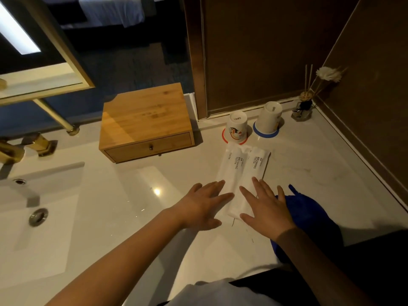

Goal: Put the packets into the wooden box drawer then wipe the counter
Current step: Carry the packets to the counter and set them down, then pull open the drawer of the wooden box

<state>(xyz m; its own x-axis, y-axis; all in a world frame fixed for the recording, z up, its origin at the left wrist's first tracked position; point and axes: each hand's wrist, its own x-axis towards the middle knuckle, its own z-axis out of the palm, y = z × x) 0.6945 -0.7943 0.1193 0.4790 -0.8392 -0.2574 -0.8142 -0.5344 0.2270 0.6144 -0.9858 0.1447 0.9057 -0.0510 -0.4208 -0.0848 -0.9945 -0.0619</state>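
Long white packets (242, 171) printed "BRUSHING TEETH" lie side by side on the white counter (123, 202), overlapping. My left hand (204, 206) lies flat with straight fingers on the near left end of the packets. My right hand (263, 206) lies flat on their near right end, fingers spread. The wooden box (143, 120) stands behind and to the left, its drawer (150, 146) closed, with a small dark knob. A blue cloth (306, 215) lies crumpled on the counter under and beside my right wrist.
Two upturned paper cups (236, 129) (269, 118) stand on round coasters behind the packets. A reed diffuser (303, 107) sits in the back right corner by the brown wall. The sink (39, 215) and gold tap (13, 149) are on the left.
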